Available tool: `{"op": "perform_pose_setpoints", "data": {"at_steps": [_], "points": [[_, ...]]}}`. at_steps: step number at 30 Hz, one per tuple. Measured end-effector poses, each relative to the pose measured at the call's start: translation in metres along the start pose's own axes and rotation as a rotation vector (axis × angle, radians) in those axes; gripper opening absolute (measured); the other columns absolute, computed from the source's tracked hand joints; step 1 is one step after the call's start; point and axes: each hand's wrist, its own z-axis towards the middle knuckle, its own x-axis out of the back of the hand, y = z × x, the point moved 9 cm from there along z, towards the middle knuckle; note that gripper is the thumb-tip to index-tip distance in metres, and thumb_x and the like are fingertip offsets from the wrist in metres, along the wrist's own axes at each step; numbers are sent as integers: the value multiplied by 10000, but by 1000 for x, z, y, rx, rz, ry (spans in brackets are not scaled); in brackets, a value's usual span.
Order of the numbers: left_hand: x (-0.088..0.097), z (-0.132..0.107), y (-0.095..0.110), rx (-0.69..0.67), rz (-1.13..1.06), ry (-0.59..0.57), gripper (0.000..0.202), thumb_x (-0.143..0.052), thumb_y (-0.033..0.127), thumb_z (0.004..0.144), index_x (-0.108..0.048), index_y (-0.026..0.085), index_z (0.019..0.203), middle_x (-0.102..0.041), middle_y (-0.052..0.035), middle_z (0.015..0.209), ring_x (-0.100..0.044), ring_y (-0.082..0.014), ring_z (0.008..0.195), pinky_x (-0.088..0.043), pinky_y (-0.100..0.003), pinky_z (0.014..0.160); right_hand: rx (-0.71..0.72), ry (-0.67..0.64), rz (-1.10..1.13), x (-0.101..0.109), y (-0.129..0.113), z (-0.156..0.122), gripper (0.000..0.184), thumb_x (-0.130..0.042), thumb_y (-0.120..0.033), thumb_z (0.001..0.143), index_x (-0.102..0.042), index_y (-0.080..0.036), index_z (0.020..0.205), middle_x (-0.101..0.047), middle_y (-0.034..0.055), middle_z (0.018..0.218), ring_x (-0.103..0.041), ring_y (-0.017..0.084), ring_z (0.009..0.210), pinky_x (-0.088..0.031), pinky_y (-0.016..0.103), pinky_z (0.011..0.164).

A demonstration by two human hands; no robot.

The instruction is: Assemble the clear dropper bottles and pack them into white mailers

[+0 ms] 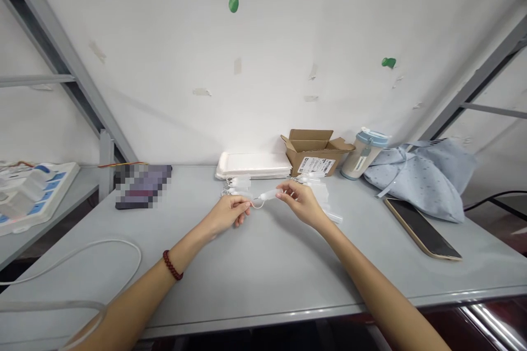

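My left hand [229,213] and my right hand [302,201] meet above the middle of the grey table [263,263]. Between them they hold a small clear plastic vial [269,194] with a thin wire ring at its left end. The left fingers pinch the ring end and the right fingers pinch the other end. A dark red bead bracelet [172,265] circles my left wrist. More clear vials lie behind the left hand [237,184] and in a pile behind the right hand [323,193].
At the back stand a stack of white foam trays [253,165], an open cardboard box [315,151] and a lidded cup [364,153]. Light blue cloth [424,178] and a phone [420,227] lie right. A dark blurred object [142,185] and clear tubing [82,252] lie left.
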Motion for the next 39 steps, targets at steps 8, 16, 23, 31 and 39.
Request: {"op": "perform_pose_setpoints", "data": {"at_steps": [8, 16, 23, 31, 39], "points": [[0, -2, 9, -43, 15, 37, 280, -560, 423, 779, -623, 154, 738, -522, 22, 554, -445, -87, 471, -388, -234, 485, 14, -32, -5, -6, 1, 0, 204, -559, -361, 843, -637, -175, 875, -624, 25, 713, -539, 142, 618, -427, 263, 565], [1, 0, 3, -59, 8, 31, 262, -574, 399, 780, -646, 148, 788, -530, 24, 568, -451, -82, 475, -381, -227, 480, -2, -31, 17, -5, 1, -1, 186, -561, -344, 832, -633, -175, 861, -620, 23, 707, -535, 143, 624, -415, 258, 564], [3, -1, 4, -62, 6, 51, 269, -571, 407, 791, -651, 149, 790, -514, 27, 546, -449, -86, 482, -384, -229, 492, -5, -50, 2, -5, 1, -1, 210, -559, -368, 842, -633, -174, 871, -606, 17, 697, -521, 137, 601, -412, 260, 560], [3, -1, 6, -76, 13, 49, 299, -572, 440, 779, -640, 150, 744, -502, 28, 523, -444, -90, 468, -382, -235, 481, -7, -66, -5, -5, 2, -1, 209, -555, -372, 848, -633, -180, 871, -613, 21, 714, -532, 145, 615, -418, 270, 579], [2, -2, 7, -70, 33, 71, 266, -570, 406, 762, -644, 152, 736, -511, 27, 536, -437, -85, 466, -381, -228, 475, 45, -76, -47, -7, -3, -3, 179, -564, -347, 855, -631, -180, 859, -587, 12, 681, -507, 140, 589, -407, 270, 577]]}}
